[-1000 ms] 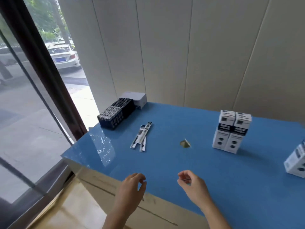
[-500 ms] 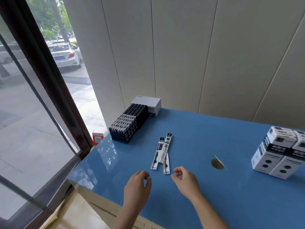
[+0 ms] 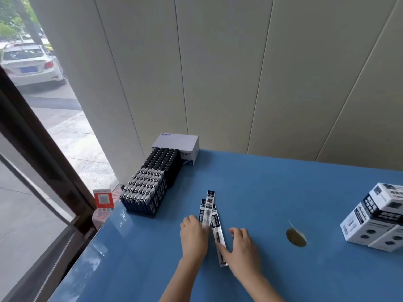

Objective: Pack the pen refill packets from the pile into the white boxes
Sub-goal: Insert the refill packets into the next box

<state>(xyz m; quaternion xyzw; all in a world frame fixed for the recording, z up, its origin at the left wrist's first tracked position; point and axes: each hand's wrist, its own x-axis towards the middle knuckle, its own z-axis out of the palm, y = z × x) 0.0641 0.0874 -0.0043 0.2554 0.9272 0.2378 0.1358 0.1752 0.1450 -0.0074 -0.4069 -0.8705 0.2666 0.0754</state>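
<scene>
Three pen refill packets [image 3: 209,211] lie fanned on the blue table [image 3: 283,192], narrow and clear with dark printed tops. My left hand [image 3: 193,236] is against their left edge with curled fingers, and its fingertips are hidden. On the other side, my right hand [image 3: 244,249] lies spread on the table, its thumb touching the lower end of the longest packet. At the right edge of the view stand the white boxes [image 3: 377,221], printed in black and set close together.
A block of black packed items [image 3: 150,188] stands at the table's back left corner, with a white carton [image 3: 176,141] behind it by the panelled wall. A round hole [image 3: 296,236] is in the tabletop right of my hands. The window is on the left.
Both hands have moved forward from near the table's front edge up to the packets, one on each side. The view has shifted closer and to the left.
</scene>
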